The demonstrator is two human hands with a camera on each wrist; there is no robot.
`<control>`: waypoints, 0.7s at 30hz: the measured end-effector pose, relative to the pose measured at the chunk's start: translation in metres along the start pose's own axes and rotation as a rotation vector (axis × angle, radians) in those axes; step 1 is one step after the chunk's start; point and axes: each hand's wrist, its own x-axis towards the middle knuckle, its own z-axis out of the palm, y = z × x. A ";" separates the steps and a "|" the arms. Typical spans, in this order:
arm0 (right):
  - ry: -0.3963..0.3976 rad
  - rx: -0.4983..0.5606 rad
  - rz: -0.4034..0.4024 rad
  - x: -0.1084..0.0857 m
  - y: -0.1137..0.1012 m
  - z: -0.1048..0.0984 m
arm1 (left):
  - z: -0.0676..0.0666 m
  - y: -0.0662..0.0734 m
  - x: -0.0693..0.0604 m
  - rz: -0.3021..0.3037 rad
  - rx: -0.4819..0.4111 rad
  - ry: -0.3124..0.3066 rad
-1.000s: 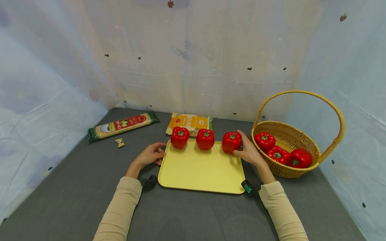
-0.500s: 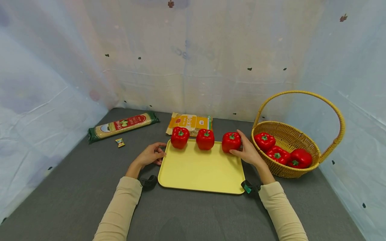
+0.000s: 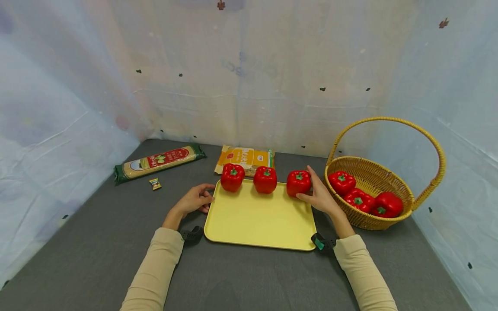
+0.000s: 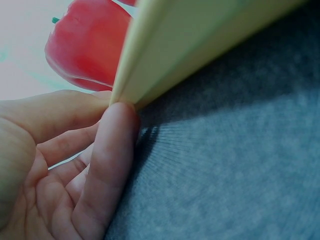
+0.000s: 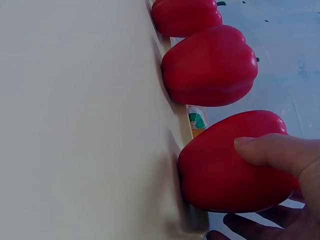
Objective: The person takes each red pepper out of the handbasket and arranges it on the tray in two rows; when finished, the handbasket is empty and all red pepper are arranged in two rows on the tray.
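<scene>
The yellow tray (image 3: 260, 220) lies on the grey table with three red peppers standing in a row along its far edge. At its left edge my left hand (image 3: 193, 200) pinches the rim between thumb and finger; the left wrist view shows the fingertips on the tray edge (image 4: 165, 55). My right hand (image 3: 324, 199) holds the rightmost pepper (image 3: 298, 183), thumb on the near side and fingers around the far side. In the right wrist view the thumb of my hand (image 5: 300, 170) rests on that pepper (image 5: 230, 165), whose base touches the tray.
A wicker basket (image 3: 369, 222) with a tall handle stands at the right, with three red peppers inside. Behind the tray lies an orange food packet (image 3: 245, 157). Back left are a long noodle packet (image 3: 159, 163) and a small wrapped snack (image 3: 154, 184).
My right thumb has shifted slightly left along the near side of the rightmost pepper. The left hand, the tray and the peppers look unmoved.
</scene>
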 end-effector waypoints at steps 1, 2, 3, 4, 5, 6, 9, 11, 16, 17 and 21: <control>0.002 0.000 0.002 0.000 0.000 0.000 | 0.000 0.000 0.000 0.001 -0.001 0.000; 0.005 -0.002 0.000 0.000 -0.001 0.000 | 0.000 0.000 0.000 0.001 -0.001 0.000; 0.007 0.000 0.001 -0.001 -0.002 -0.001 | 0.000 0.000 0.000 0.001 -0.001 0.000; 0.007 0.003 0.003 -0.002 -0.003 -0.002 | 0.000 0.001 0.000 -0.001 0.000 0.002; 0.009 0.009 0.006 -0.002 -0.005 -0.002 | 0.000 0.001 0.000 -0.002 0.001 0.003; 0.010 0.017 0.007 -0.003 -0.006 -0.003 | 0.000 0.001 0.000 -0.004 0.004 0.004; 0.018 0.069 0.013 -0.005 -0.010 -0.007 | 0.000 0.002 0.000 -0.006 0.011 0.006; 0.023 0.104 0.009 -0.005 -0.011 -0.009 | 0.001 0.002 0.000 -0.006 0.015 0.007; 0.039 0.101 -0.012 -0.006 -0.013 -0.016 | 0.001 0.002 0.000 -0.006 0.010 0.005; 0.044 0.094 -0.017 -0.006 -0.014 -0.018 | 0.001 0.002 0.000 -0.007 0.007 0.004; 0.078 0.101 -0.044 -0.009 -0.020 -0.025 | 0.000 0.002 0.000 -0.011 0.007 0.006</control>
